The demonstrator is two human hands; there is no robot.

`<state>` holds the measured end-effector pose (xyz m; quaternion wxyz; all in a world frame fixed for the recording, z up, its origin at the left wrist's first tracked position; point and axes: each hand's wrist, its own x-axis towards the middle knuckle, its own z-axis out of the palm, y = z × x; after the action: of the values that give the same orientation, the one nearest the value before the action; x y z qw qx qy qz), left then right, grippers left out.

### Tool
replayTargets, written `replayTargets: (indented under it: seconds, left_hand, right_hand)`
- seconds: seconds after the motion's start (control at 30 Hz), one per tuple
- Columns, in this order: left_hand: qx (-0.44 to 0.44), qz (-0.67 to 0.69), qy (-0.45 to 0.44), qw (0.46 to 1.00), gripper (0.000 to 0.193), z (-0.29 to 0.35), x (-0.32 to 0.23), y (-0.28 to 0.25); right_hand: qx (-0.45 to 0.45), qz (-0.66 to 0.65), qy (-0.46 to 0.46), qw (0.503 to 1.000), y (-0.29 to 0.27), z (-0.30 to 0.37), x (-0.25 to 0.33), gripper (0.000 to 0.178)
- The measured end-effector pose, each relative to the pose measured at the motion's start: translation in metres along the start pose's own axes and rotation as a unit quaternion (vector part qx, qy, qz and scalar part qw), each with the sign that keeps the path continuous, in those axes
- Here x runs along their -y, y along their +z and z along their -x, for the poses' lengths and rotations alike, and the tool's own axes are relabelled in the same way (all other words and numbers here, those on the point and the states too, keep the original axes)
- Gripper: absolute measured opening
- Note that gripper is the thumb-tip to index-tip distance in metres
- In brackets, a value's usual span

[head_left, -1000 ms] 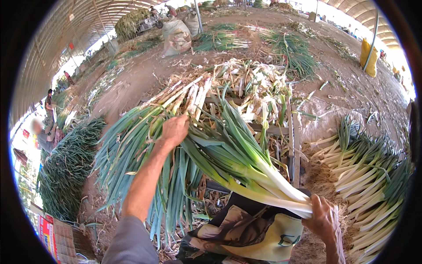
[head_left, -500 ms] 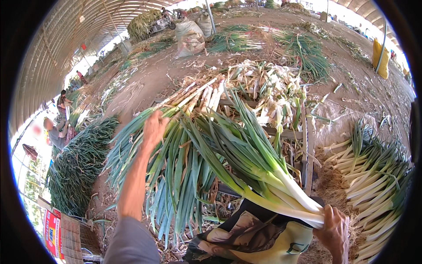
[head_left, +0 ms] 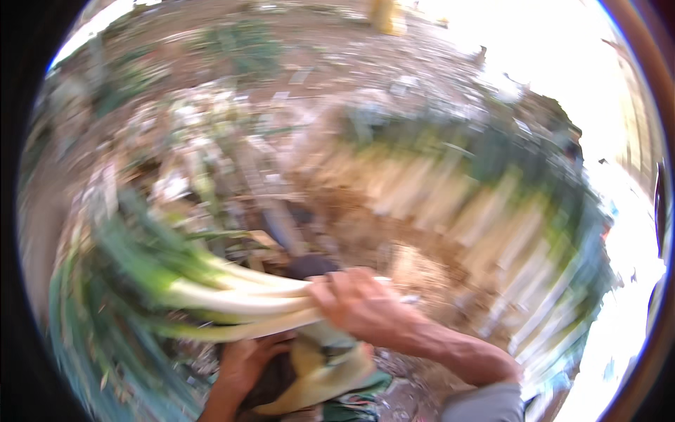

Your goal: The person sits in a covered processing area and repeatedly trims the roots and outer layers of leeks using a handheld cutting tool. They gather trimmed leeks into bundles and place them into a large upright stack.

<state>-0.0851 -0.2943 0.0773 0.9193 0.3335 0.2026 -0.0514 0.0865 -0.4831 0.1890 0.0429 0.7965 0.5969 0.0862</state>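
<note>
Leek bundle (head_left: 218,300): white stalks (head_left: 271,304) clasped by the right grip (head_left: 355,299), leaves (head_left: 137,257) leftward of it, best supported level; left grip (head_left: 247,360) lower left of it, its closure not discernible.

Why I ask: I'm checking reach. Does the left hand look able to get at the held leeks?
Probably yes: in the picture, the left hand is just below the leeks, which the right hand grips by their white ends. Nothing visible blocks the way; whether it touches them is unclear.

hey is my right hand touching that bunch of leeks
Touching: the head view shows your right hand wrapped around the bunch of leeks at its white ends.
</note>
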Motion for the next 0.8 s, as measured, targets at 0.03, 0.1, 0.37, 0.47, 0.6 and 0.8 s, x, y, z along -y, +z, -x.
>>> replayTargets:
  seconds: [0.03, 0.1, 0.37, 0.47, 0.6, 0.8]
  left_hand:
    - [0.036, 0.120, -0.025, 0.992, 0.070, 0.001, 0.016, -0.010]
    - [0.102, 0.086, 0.100, 0.986, 0.077, -0.009, 0.039, -0.019]
    - [0.187, 0.081, 0.238, 0.950, 0.069, -0.031, 0.037, -0.002]
    - [0.080, 0.052, 0.198, 0.976, 0.070, -0.044, 0.008, -0.001]
    - [0.136, -0.051, 0.249, 0.957, 0.065, -0.072, -0.028, 0.066]
    - [0.462, -0.384, 0.265, 0.754, 0.057, -0.055, -0.049, 0.368]
  right_hand:
    - [0.002, 0.082, 0.004, 0.997, -0.003, 0.009, 0.006, 0.036]
    - [-0.052, 0.079, 0.003, 0.996, -0.003, 0.018, 0.011, 0.034]
    - [-0.155, 0.107, 0.045, 0.981, 0.005, 0.035, 0.017, 0.036]
    - [-0.173, 0.098, 0.101, 0.975, -0.008, 0.044, 0.008, 0.039]
    - [-0.262, 0.085, 0.222, 0.935, -0.017, 0.084, -0.013, 0.038]
    - [-0.478, 0.096, 0.436, 0.757, -0.086, 0.212, -0.056, 0.044]
